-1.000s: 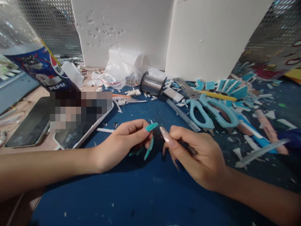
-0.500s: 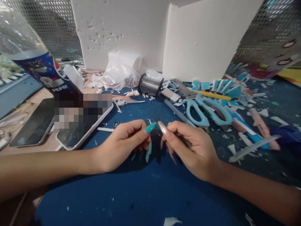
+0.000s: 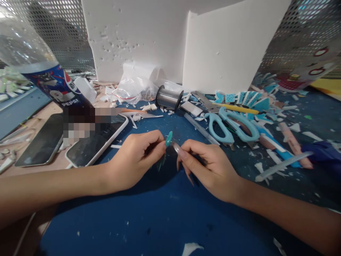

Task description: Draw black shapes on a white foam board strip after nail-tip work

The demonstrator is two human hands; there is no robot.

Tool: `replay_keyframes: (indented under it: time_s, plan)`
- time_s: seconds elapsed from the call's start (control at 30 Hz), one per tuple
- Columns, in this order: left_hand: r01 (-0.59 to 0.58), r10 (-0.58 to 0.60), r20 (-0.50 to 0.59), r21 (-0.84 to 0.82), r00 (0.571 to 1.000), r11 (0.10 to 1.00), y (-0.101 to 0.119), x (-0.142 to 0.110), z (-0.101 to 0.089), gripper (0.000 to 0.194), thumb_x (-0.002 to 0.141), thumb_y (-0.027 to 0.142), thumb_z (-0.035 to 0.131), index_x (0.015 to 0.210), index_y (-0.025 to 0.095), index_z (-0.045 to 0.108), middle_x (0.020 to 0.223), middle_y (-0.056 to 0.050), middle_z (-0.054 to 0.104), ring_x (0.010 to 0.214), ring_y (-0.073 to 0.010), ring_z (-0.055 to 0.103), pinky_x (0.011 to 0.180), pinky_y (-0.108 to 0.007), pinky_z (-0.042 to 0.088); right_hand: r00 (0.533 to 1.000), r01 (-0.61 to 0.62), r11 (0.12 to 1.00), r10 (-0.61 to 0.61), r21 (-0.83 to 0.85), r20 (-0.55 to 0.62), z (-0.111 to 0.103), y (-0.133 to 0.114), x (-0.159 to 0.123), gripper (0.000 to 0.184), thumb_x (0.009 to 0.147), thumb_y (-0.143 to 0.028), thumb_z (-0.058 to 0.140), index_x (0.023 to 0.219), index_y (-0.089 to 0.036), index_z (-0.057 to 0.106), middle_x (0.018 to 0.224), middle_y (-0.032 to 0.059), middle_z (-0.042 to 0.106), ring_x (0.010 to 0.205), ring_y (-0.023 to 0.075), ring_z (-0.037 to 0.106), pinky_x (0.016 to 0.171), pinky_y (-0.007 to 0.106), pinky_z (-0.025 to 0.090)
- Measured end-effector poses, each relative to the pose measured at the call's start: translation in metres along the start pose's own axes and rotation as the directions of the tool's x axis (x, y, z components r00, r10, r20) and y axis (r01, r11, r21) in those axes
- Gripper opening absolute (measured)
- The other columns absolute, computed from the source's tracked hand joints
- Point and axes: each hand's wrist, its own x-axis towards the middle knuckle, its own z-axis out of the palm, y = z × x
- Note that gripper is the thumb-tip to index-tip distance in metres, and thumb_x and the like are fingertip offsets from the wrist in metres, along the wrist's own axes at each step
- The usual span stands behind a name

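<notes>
My left hand (image 3: pixel 138 156) is closed in a pinch, its long green nails pointing right. My right hand (image 3: pixel 210 165) pinches too, with long pale nails. The fingertips of both hands nearly meet above the blue work surface (image 3: pixel 133 220). Whatever lies between them is too thin and small to make out; a faint clear strand may be there. Behind the hands stands a spool of clear line (image 3: pixel 169 99). Light blue scissors (image 3: pixel 220 129) rest just beyond my right hand, beside a grey stick (image 3: pixel 201 128).
At left are two phones (image 3: pixel 39 142) and a tilted Pepsi bottle (image 3: pixel 61 85). White foam boards (image 3: pixel 223 49) rise at the back, with a plastic bag (image 3: pixel 135 83) in front. Right of the scissors lie a yellow pencil (image 3: pixel 239 108), a pink marker (image 3: pixel 294 144) and foam scraps.
My fingertips have come closer together, the right ones shifting left. The left hand has rolled, so its green thumbnail now shows more edge-on. The view has shifted slightly.
</notes>
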Motion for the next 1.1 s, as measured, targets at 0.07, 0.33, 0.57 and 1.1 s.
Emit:
replay_keyframes:
  time_s: [0.07,0.33,0.57,1.1]
  plan:
    - [0.017,-0.018,-0.013,-0.007,1.0,1.0,0.0004,0.0001,-0.0002,0.026,0.09,0.023,0.045,0.064,0.018,0.045,0.056,0.005,0.044,0.052,-0.0083,0.038,0.051,-0.021,0.031,1.0,0.0,1.0,0.0,-0.002,0.003,0.0,0.0002,0.0005,0.028,0.095,-0.026,0.043,0.07,-0.017,0.052,0.046,-0.0055,0.048,0.036,0.0068,0.048,0.04,0.019,0.039]
    - [-0.01,0.011,0.01,-0.109,1.0,0.994,0.002,-0.0009,-0.0018,0.028,0.095,0.031,0.043,0.07,0.018,0.045,0.059,0.005,0.044,0.054,-0.008,0.038,0.051,-0.02,0.032,1.0,0.015,1.0,-0.015,0.006,-0.003,-0.0004,0.0016,0.0009,0.029,0.096,-0.024,0.042,0.069,-0.016,0.051,0.046,-0.0056,0.048,0.035,0.0062,0.049,0.04,0.018,0.04]
    - [-0.025,0.025,-0.009,-0.047,1.0,0.999,0.0041,-0.0004,-0.0026,0.028,0.093,0.023,0.044,0.065,0.019,0.041,0.055,0.006,0.04,0.049,-0.007,0.034,0.048,-0.02,0.029,1.0,-0.006,1.0,0.006,0.029,0.011,-0.0001,0.0024,0.0005,0.028,0.096,-0.026,0.044,0.07,-0.017,0.052,0.046,-0.0056,0.048,0.036,0.0066,0.049,0.039,0.018,0.04]
    - [-0.02,0.014,-0.09,-0.065,0.996,0.998,0.0097,0.0066,-0.0076,0.025,0.087,0.021,0.048,0.064,0.019,0.041,0.053,0.007,0.038,0.048,-0.0067,0.03,0.045,-0.02,0.025,0.992,-0.043,0.983,0.021,0.176,0.127,-0.0013,0.0048,0.0012,0.04,0.101,-0.041,0.029,0.08,-0.016,0.053,0.065,0.0008,0.056,0.054,0.0096,0.056,0.055,0.022,0.046]
